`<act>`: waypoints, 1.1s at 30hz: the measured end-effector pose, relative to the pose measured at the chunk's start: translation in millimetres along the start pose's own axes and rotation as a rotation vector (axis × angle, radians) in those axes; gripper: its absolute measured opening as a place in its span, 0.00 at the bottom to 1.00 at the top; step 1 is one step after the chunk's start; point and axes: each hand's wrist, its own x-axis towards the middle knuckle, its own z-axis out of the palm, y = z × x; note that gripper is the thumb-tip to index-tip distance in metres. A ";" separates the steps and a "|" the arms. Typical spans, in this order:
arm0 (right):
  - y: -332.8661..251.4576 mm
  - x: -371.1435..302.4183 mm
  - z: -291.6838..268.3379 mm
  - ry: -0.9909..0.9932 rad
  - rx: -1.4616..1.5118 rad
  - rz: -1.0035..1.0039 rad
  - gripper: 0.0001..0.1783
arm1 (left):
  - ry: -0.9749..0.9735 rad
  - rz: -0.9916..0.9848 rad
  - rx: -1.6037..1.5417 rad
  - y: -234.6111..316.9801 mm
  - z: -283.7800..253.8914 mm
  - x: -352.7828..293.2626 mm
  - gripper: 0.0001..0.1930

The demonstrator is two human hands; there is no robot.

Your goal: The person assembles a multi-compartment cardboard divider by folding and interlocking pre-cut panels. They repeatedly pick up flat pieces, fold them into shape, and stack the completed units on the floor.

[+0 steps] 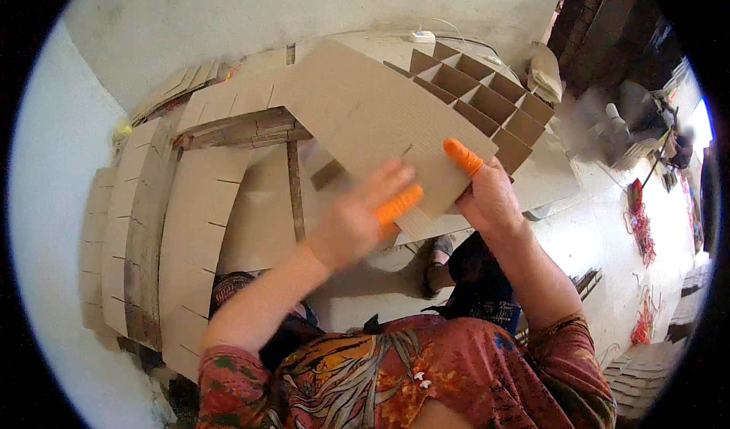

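Note:
A large tan corrugated cardboard sheet [372, 109] with a short slit slants across the middle of the view. My right hand [490, 193] grips its near right corner, the thumb on top in an orange finger cot and the other fingers underneath. Blurred by motion, my left hand [361, 212] is over the sheet's near left edge with its fingers stretched out. An orange finger cot covers its thumb too; whether it touches the sheet I cannot tell. Behind the sheet's right side stands a cardboard divider grid [487, 98] with square cells, partly hidden by the sheet.
Slitted cardboard strips [194, 239] are stacked to my left, and more [232, 98] lie at the far left. A white power socket box [422, 37] with a cable sits at the back near the wall. Red string bundles [641, 224] lie on the floor at right.

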 end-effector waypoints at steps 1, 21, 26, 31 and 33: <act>-0.5 -5.6 5.0 0.128 0.005 0.007 0.22 | 0.070 -0.039 -0.045 14.7 4.5 -10.4 0.19; -8.6 -49.5 -51.0 0.209 -0.779 -0.639 0.08 | -0.072 -0.674 -0.351 36.5 81.3 -115.2 0.12; 2.7 -38.3 -55.3 0.106 -0.910 -0.542 0.07 | 0.062 -0.589 -0.321 30.0 87.7 -117.6 0.11; 18.7 -33.3 -59.8 0.133 -0.911 -0.539 0.06 | 0.059 -0.611 -0.359 28.2 88.7 -118.4 0.11; 31.5 -30.0 -78.4 0.089 -1.001 -0.538 0.06 | 0.061 -0.588 -0.390 27.9 90.3 -116.4 0.12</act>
